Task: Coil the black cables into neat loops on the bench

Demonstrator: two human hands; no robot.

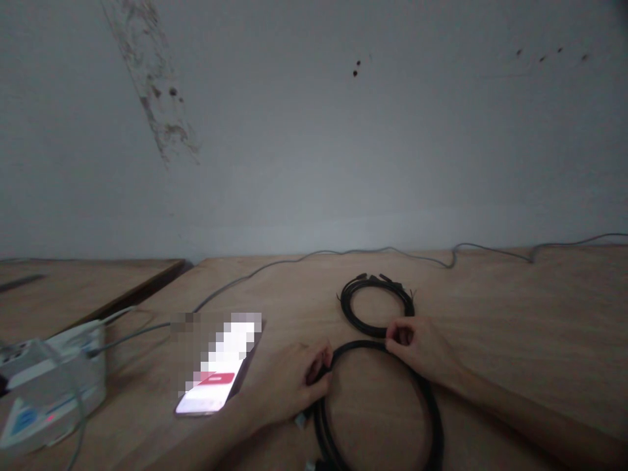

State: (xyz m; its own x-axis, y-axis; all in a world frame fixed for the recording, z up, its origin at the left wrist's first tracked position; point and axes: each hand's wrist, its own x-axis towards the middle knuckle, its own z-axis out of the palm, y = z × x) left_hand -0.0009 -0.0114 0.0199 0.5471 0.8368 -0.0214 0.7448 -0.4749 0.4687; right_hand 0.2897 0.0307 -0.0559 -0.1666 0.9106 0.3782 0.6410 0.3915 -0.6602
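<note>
Two coils of black cable lie one behind the other. The larger near coil point(434, 418) runs past the bottom edge of the view. My left hand point(299, 383) is closed on its upper left side, with thumb and fingers pinching the cable. My right hand point(419, 343) is closed too, its fingertips on black cable at the top right of this coil, where the two coils almost meet. The smaller far coil point(346, 304) has plugs along its back and thin tie ends sticking out at both sides. Pale labels or connectors show at the near coil's left.
A phone point(210, 399) with a lit screen, partly blurred out, lies left of my left forearm. Farther left sits a white power strip point(59, 405) with cords. A thin grey cable point(275, 263) runs from it along the wall point(314, 163). The wooden tabletop point(515, 314) has a dark gap at left.
</note>
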